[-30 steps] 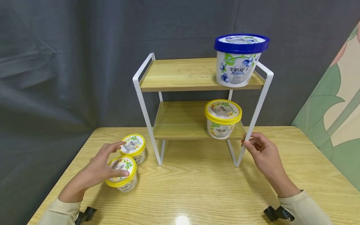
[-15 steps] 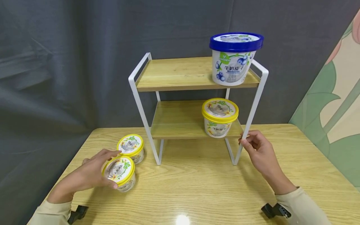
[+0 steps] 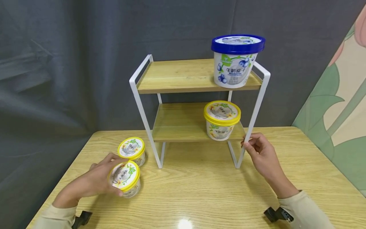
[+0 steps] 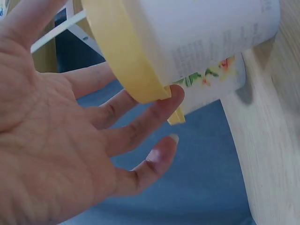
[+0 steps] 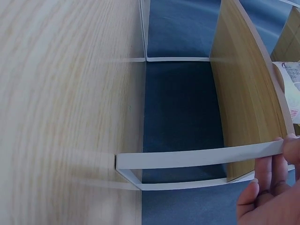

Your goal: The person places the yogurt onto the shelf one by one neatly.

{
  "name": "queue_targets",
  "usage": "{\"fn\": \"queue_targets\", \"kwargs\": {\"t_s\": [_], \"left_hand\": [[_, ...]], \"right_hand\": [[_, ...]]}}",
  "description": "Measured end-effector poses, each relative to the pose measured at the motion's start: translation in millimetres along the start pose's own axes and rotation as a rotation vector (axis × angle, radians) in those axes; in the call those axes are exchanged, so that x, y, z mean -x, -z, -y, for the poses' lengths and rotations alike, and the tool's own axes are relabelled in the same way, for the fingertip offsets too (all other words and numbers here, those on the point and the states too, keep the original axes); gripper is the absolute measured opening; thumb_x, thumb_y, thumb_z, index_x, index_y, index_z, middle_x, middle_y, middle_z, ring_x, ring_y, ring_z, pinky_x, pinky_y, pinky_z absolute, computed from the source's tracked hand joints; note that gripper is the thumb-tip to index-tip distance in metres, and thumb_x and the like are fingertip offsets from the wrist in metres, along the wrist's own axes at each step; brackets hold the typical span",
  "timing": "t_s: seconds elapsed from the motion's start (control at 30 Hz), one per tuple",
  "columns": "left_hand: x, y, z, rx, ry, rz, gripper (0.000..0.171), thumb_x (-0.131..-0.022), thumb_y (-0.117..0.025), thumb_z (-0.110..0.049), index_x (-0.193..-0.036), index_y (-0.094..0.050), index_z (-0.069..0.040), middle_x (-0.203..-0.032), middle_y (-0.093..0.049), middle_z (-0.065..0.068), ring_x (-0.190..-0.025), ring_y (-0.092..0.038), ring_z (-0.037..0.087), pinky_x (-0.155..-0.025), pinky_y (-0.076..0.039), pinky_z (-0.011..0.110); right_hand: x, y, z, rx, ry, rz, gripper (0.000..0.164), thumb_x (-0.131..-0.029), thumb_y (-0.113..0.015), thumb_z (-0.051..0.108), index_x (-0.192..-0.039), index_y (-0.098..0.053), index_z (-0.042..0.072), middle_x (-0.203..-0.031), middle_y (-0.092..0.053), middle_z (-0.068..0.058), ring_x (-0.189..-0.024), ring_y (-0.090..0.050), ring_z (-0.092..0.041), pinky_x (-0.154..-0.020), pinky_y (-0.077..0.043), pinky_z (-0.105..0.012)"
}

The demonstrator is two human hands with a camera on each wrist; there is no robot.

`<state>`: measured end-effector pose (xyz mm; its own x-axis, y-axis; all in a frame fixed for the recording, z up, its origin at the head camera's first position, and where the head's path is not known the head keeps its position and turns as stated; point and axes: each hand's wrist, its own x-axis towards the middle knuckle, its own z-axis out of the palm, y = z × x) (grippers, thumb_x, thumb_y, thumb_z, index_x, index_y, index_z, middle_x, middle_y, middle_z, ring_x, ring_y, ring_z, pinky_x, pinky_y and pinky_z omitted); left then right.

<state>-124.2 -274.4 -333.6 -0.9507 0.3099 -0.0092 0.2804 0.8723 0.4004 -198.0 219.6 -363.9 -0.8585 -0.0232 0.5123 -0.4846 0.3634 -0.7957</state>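
My left hand (image 3: 95, 179) holds the nearer yellow-lidded tub (image 3: 124, 175) by its lid, with the thumb at the near side and fingers round the far side. In the left wrist view, the yellow lid rim (image 4: 124, 56) lies against the fingers. A second yellow-lidded tub (image 3: 131, 149) stands just behind it on the table. At the right, my right hand (image 3: 261, 156) pinches the front right leg of a two-tier shelf rack (image 3: 183, 136), at lower-shelf height. The right wrist view shows fingertips on the white metal leg (image 5: 197, 158).
A third yellow-lidded tub (image 3: 221, 121) sits at the right of the lower shelf. Above it, a larger blue-lidded blueberry tub (image 3: 235, 66) stands on the upper shelf (image 3: 180, 74). A dark curtain (image 3: 85, 63) hangs behind the wooden table (image 3: 183, 190).
My left hand has lowered and closed onto the nearer tub, which has shifted slightly to the right. The right hand keeps its hold on the rack leg. The head view has turned slightly right.
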Motion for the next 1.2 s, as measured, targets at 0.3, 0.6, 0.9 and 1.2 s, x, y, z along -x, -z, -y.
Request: {"fn": "queue_targets", "kwargs": {"t_s": [0.3, 0.6, 0.9, 1.2], "left_hand": [[-8.2, -14.5, -20.3, 0.048, -0.07, -0.029, 0.099, -0.052, -0.096, -0.046, -0.139, -0.056, -0.018, -0.126, -0.049, 0.001, -0.12, -0.05, 0.029, -0.083, -0.032, 0.042], [-24.9, -43.2, -46.1, 0.137, -0.146, -0.078, 0.103, -0.05, -0.097, -0.045, -0.138, -0.056, -0.011, -0.124, -0.049, 0.002, -0.12, -0.046, 0.026, -0.094, -0.034, 0.049], [-38.7, -56.9, -65.1, 0.2, -0.173, -0.053, 0.108, -0.05, -0.098, -0.043, -0.142, -0.052, -0.012, -0.125, -0.046, 0.003, -0.12, -0.041, 0.022, -0.097, -0.037, 0.047], [-56.1, -69.1, -84.1, 0.278, -0.204, -0.025, 0.106, -0.051, -0.098, -0.041, -0.144, -0.052, -0.016, -0.125, -0.045, 0.005, -0.116, -0.043, 0.021, -0.097, -0.039, 0.044]], "right_hand": [[-1, 1, 0, 0.012, 0.012, 0.009, 0.018, -0.097, -0.058, -0.001, -0.115, -0.057, -0.004, -0.09, -0.065, 0.024, -0.08, -0.061, 0.002, -0.069, -0.046, -0.013], [-2, 1, -1, -0.006, 0.027, 0.005, 0.017, -0.097, -0.058, -0.002, -0.114, -0.056, -0.006, -0.089, -0.065, 0.023, -0.078, -0.06, 0.001, -0.067, -0.045, -0.013], [-3, -1, 0, -0.012, 0.029, 0.003, 0.017, -0.097, -0.058, -0.002, -0.113, -0.056, -0.007, -0.089, -0.064, 0.025, -0.077, -0.06, 0.0, -0.066, -0.044, -0.014], [-1, -1, 0, 0.0, 0.024, 0.006, 0.017, -0.097, -0.058, -0.001, -0.113, -0.055, -0.006, -0.09, -0.064, 0.022, -0.08, -0.06, 0.003, -0.068, -0.045, -0.013]]}}
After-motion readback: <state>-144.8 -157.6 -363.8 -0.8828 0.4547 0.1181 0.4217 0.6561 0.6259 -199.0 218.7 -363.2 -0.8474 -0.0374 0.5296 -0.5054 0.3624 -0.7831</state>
